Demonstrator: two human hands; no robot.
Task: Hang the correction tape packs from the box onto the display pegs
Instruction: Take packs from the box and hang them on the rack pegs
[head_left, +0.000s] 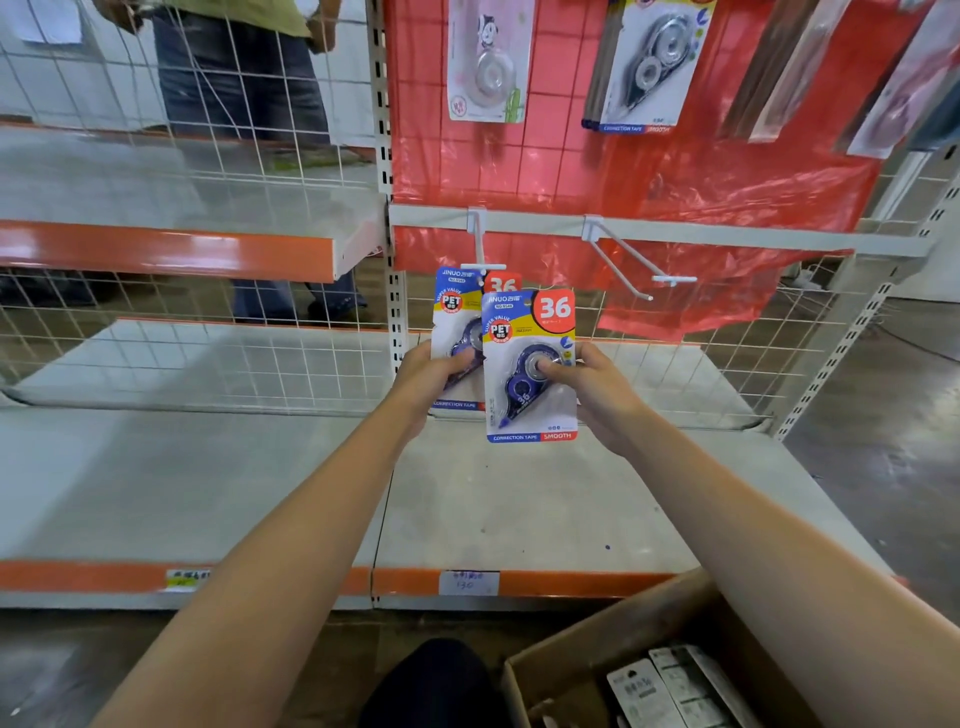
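Observation:
A correction tape pack (530, 322) with a blue dispenser and a red "36" corner is pinched by my right hand (597, 389), thumb on the dispenser. Just behind it to the left, a second identical pack (457, 306) hangs at the left white peg (480, 244), and my left hand (428, 376) grips its lower part. Whether the front pack is on the peg I cannot tell. The right white peg (631, 262) sticks out bare. The cardboard box (623, 618) at the bottom right holds several packs lying back side up.
Grey shelves (519, 509) with orange edges run below and to the left. Red plastic sheeting (701, 187) covers the wire grid behind the pegs. Other tape packs (649, 67) hang higher up. A person (234, 78) stands behind the left wire grid.

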